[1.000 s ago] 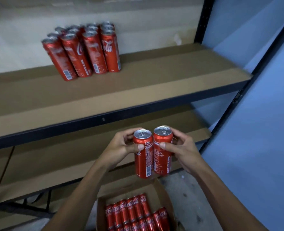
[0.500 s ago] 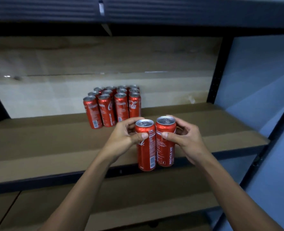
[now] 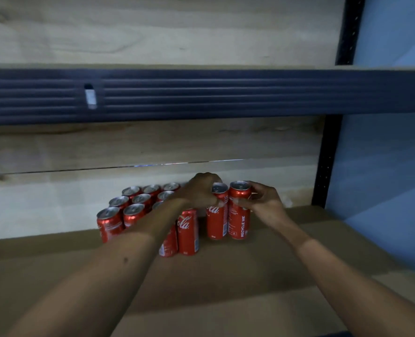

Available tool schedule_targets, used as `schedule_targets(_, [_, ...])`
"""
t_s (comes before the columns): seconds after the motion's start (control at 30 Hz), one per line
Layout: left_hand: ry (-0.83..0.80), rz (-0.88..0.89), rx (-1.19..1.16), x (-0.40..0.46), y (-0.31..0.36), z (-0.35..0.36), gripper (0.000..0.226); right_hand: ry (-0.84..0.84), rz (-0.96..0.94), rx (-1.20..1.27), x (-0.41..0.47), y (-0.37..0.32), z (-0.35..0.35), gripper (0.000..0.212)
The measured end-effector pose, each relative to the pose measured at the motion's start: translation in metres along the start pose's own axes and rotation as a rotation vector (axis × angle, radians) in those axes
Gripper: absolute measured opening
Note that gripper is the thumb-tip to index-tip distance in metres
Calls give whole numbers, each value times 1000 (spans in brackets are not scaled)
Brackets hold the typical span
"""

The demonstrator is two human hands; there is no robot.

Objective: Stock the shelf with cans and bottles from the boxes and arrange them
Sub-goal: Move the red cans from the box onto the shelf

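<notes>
A stockroom: metal shelving (image 3: 201,96) with board decks, massed red cans (image 3: 133,210).

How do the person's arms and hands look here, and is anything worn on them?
Both forearms are bare up to the frame's edge: no sleeves, no gloves, no watch or bracelet shows. The left hand and the right hand show no rings, though blur hides fine detail. A small dark mark sits on the left forearm.

Glossy metal cans (image 3: 188,229), matt cardboard shelf (image 3: 226,283), grainy wood backing (image 3: 153,32)

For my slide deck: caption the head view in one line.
Left hand and right hand each grip a red can, standing them beside the block of cans on the shelf.
</notes>
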State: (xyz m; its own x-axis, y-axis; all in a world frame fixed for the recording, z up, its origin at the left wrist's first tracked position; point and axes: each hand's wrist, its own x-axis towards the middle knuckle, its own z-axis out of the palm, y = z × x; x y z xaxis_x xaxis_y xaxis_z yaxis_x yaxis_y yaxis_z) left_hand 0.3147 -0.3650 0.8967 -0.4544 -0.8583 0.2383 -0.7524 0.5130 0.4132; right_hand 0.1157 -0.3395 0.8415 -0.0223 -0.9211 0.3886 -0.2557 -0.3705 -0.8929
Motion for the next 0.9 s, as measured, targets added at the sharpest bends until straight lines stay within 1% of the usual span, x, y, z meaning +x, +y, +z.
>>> schedule_targets(0.13, [19,-56,279,45,-23,8,53,-42,41,-91,46,32,12,52])
schedule_targets(0.17, [31,-72,311,54,-30,12,54,-51,53,-102,54,40,16,52])
schedule_targets(0.27, [46,-123,275,73,-51,23,52,-91,48,-130,75,64,31,50])
schedule_targets(0.4, [68,-155,299,88,-71,33,41,-60,30,-156,97,80,46,52])
schedule_targets(0.5, [65,-181,375,88,-77,34,47,-45,38,-163,108,84,53,55])
schedule_targets(0.63, [18,-194,478,88,-79,32,53,15,14,-165,106,89,61,56])
schedule_targets(0.77, [10,-176,462,86,-79,36,51,63,-11,-146,96,87,65,56])
schedule_targets(0.83, [8,-171,448,83,-76,35,52,42,20,-168,91,87,66,61])
schedule_targets(0.9, [-19,-182,403,80,-74,31,59,17,82,-220,85,88,67,72])
